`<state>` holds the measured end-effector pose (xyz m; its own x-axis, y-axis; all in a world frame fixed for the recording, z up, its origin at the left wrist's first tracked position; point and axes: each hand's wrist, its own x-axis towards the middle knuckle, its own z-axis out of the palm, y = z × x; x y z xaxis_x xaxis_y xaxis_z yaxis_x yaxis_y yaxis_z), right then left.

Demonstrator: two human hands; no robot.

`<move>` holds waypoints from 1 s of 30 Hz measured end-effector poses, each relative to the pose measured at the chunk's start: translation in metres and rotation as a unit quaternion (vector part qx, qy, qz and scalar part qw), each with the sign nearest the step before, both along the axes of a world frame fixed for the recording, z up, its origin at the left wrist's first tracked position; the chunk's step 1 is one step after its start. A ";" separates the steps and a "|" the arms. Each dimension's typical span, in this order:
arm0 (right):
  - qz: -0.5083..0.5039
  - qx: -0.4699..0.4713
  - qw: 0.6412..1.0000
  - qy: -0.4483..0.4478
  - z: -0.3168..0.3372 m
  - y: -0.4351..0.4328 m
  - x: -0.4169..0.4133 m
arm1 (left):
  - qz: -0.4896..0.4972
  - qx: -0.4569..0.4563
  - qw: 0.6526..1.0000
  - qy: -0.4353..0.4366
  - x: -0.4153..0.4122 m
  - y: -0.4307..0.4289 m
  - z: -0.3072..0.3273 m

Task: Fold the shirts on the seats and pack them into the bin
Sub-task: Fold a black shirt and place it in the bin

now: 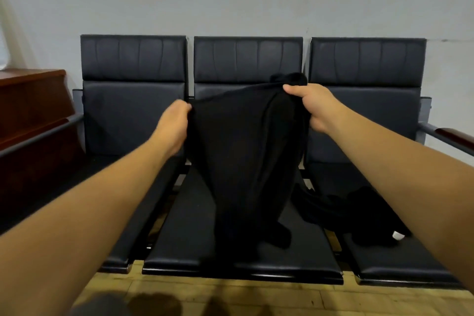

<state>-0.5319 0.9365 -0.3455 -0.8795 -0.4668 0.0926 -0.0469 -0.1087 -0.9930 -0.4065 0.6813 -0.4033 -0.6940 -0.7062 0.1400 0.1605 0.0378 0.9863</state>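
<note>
I pinch a black shirt (pixel 243 161) unfolded with left hand (pixel 174 123) and right hand (pixel 313 108); another shirt (pixel 359 215) waits lower right, no bin in view.

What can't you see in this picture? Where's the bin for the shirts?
Bin: nowhere in the head view, beyond the picture's edges.
Dark heap on the right seat: partly behind the right forearm; how many shirts, cannot tell.
Black shirt held by the left hand and right hand: sleeves and front lost in black folds.

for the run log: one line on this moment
left hand: grips black fabric shirt | right hand: grips same shirt | shirt: hangs over middle black padded seat
</note>
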 end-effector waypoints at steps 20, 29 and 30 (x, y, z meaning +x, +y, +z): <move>-0.025 0.050 0.998 0.028 0.027 0.050 -0.032 | -0.069 -0.105 0.991 -0.039 0.059 -0.041 0.079; -0.032 0.048 0.996 0.072 0.011 0.039 -0.040 | -0.054 -0.159 0.983 -0.072 0.042 -0.048 0.056; -0.039 0.052 0.994 0.082 0.007 0.036 -0.042 | -0.041 -0.163 0.983 -0.070 0.039 -0.050 0.052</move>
